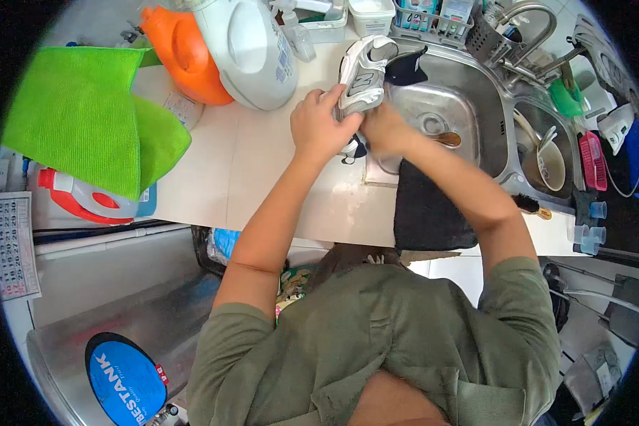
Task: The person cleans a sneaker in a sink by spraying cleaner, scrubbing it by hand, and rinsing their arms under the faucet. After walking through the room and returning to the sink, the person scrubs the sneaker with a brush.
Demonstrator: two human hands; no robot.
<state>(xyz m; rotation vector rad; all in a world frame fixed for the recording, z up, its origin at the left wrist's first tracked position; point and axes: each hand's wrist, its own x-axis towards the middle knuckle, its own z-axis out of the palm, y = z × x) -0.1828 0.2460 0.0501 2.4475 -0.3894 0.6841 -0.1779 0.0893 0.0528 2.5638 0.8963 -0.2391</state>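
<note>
My left hand [324,124] is closed on the lower end of a white and grey sneaker [364,74], held over the counter beside the sink. Close against the shoe's lower right side is my right hand [387,129], blurred by motion; its fingers are hidden. A dark cap-like piece [407,67] lies at the sink's left edge, right of the shoe. Below the hands, a small black and white object [353,150] shows in part on the counter. A black cloth [429,209] hangs over the counter's front edge under my right forearm.
The steel sink [486,106] holds a brown spoon-like item [447,139]; its smaller basin holds a bowl [547,167]. Large bottles, one orange [188,53] and one white [252,53], stand at the back left near a green towel [85,113]. A brush [532,206] lies at front right.
</note>
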